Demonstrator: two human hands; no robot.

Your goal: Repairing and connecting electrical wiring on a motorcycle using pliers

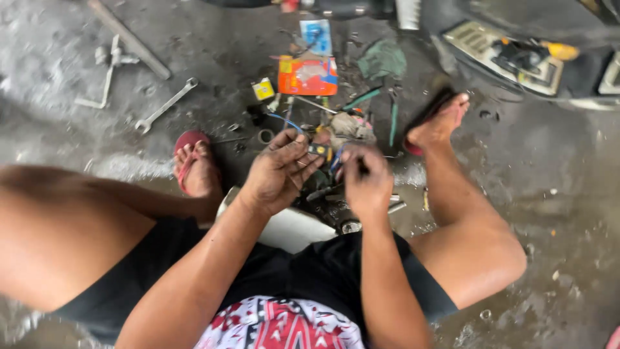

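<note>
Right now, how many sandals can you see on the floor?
2. A red sandal is on the foot left of the hands; a dark sandal is under the foot on the right. Clutter may hide others.

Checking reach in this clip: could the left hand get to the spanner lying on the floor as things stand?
Probably yes. The spanner lies on bare concrete beyond the left foot, nothing covering it. But the left hand is pinching a small part, so it would have to let go and stretch forward.

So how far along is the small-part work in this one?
Laid out on the floor: an open orange package, a spanner and green-handled tools. In hand: the left hand and right hand pinch a small blurred part with a blue wire. What remains cannot be told from this view.
</note>
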